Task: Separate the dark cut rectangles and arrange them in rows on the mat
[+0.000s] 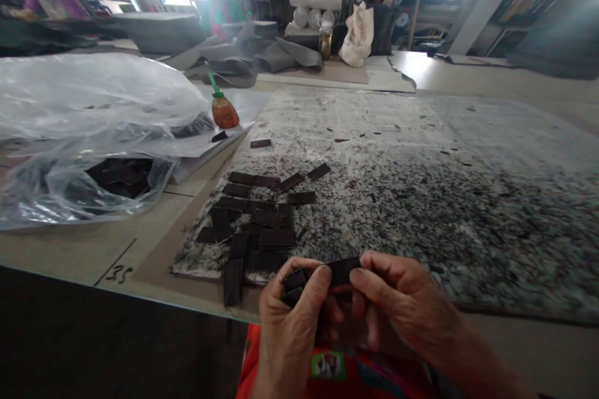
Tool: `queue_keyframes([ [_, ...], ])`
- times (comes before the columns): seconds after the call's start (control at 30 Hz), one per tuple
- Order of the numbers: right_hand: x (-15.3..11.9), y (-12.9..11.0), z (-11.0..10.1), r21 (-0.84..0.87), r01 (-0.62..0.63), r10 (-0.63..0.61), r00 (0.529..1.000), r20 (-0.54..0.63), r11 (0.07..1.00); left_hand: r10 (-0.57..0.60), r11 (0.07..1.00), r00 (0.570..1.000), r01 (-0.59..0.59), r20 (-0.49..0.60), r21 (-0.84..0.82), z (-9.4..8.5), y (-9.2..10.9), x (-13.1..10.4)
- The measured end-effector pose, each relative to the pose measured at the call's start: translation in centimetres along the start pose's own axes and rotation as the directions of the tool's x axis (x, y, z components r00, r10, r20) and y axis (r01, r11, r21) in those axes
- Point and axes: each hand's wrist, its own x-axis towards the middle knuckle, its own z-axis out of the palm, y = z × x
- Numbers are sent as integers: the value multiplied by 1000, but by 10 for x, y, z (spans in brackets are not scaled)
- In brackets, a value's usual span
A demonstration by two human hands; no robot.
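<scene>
A small dark brown strip (344, 271), leather-like, is stretched between my two hands at the table's front edge. My left hand (297, 302) pinches its left end with thumb and finger, and more dark pieces (294, 287) sit inside the curled fingers. The strip's right end is between the thumb and forefinger of my right hand (397, 290). Just beyond my left hand lies a loose pile of similar dark rectangular pieces (276, 237), some overlapping. One pair (233, 280) hangs slightly over the board's front edge.
Dark thread scraps cover the pale board (355, 112). At left, a clear plastic bag (28, 199) holds dark pieces. Behind it stands an orange-brown bottle (225, 113) with a green nozzle. Farther back are grey sheets (281, 53), a jar (326, 40) and a cream cloth bag (358, 34). Two people are in the background.
</scene>
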Motion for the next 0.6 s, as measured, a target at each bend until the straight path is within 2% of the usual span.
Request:
queue_keyframes([
  [0.2,4,3,-6,34,20,-19,1000,-23,999,-24,1000,1000,24,20,-2,1,1,1],
  [0.37,9,0,-5,93,29,-20,996,-91,995,-58,998,997,58,52,-2,0,3,-1],
  [0.6,2,0,-4,3,17,-16,997,-81,1000,-46,997,997,42,55,71,2,7,-4],
])
